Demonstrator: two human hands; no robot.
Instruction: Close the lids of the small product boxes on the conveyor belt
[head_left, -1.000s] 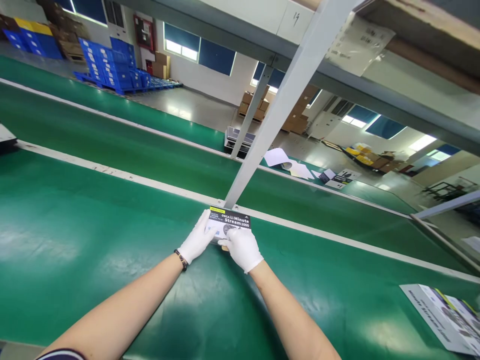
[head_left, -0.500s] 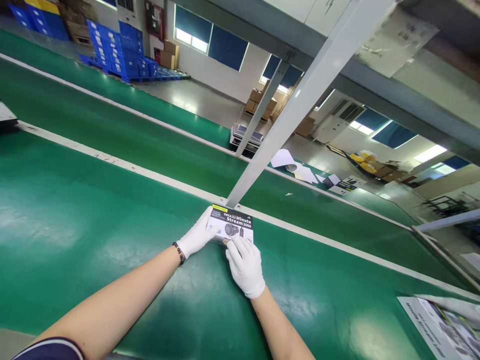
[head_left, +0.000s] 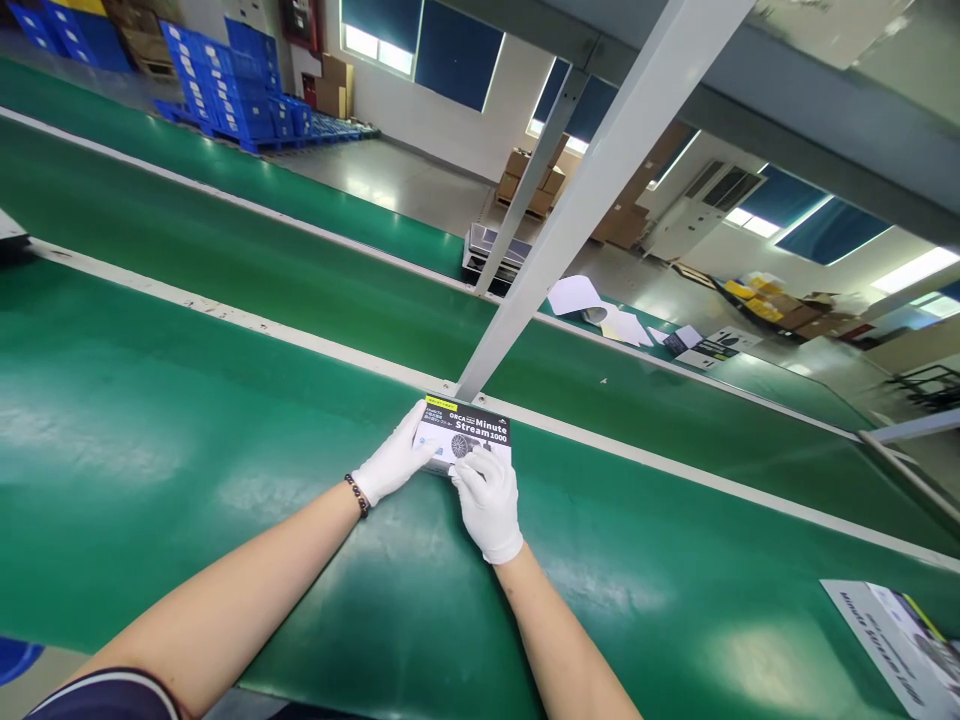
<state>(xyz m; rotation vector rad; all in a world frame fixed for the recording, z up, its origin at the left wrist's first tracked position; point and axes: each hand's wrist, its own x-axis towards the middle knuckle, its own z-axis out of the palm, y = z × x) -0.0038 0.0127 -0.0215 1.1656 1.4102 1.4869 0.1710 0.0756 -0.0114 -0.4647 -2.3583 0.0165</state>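
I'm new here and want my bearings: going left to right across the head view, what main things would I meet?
Stacked blue crates, dark beaded bracelet, gloved left hand, gloved right hand, printed packaging at the right edge.

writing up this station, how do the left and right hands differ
The left hand has a beaded bracelet at its wrist; the right hand has none. The left hand grips the left side of the box, while the right hand's fingertips are at its near edge. Both wear white gloves.

White gloves (head_left: pixel 491 508), dark beaded bracelet (head_left: pixel 358 496), white-trimmed navy sleeve (head_left: pixel 109 697)
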